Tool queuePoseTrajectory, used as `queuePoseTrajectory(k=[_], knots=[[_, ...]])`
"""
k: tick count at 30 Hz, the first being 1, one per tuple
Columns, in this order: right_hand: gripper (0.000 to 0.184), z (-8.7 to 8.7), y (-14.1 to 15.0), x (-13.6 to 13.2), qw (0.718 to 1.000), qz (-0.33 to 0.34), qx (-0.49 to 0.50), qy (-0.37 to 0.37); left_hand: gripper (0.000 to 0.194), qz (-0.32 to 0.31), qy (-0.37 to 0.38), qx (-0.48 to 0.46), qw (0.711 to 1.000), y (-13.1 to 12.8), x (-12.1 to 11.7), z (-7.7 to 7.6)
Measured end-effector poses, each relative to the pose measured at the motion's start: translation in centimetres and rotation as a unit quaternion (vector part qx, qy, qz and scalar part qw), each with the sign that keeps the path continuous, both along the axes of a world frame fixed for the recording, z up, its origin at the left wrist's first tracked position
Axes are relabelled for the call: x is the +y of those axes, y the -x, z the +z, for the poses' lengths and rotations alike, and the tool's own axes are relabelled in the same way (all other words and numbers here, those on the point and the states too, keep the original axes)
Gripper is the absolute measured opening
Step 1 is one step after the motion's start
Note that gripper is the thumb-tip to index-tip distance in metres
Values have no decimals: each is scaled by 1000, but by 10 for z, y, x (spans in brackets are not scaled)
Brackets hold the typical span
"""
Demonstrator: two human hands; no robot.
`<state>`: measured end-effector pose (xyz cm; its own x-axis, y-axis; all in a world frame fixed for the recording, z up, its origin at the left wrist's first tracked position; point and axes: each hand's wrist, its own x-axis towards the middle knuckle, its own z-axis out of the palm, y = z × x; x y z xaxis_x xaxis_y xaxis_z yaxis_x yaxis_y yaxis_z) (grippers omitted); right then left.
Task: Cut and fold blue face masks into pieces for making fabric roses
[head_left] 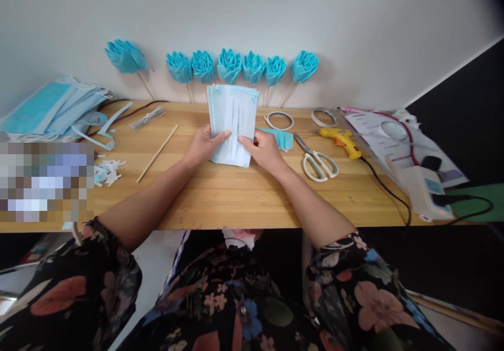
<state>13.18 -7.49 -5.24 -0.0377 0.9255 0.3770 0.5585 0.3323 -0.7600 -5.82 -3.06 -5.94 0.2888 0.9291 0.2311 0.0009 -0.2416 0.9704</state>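
A pale blue pleated mask sheet [233, 120] stands upright above the wooden table [236, 199], held by its lower edge with both hands. My left hand [205, 146] pinches the lower left corner, thumb on the front. My right hand [264, 150] grips the lower right corner the same way. Just right of my right hand a smaller blue piece [284, 138] lies flat on the wood.
Several blue paper flowers on sticks [229, 65] lean against the wall. A stack of masks [51, 109] lies far left, a wooden stick [157, 153] beside it. Scissors [317, 161], a yellow glue gun [342, 140], tape rolls [279, 120] and a power strip [423, 193] lie right.
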Motion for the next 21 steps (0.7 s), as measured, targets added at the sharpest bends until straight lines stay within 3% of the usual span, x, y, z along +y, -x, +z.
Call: queuePoseTrajectory(k=[6, 12, 21], knots=[[33, 6, 1, -5, 1000, -1, 26, -1, 52, -6, -7, -20, 1000, -1, -1, 0], [24, 14, 0, -5, 999, -13, 17, -25, 50, 27, -39, -54, 997, -2, -5, 7], [32, 1, -2, 2, 1000, -8, 15, -3, 56, 12, -14, -2, 1000, 0, 4, 2]])
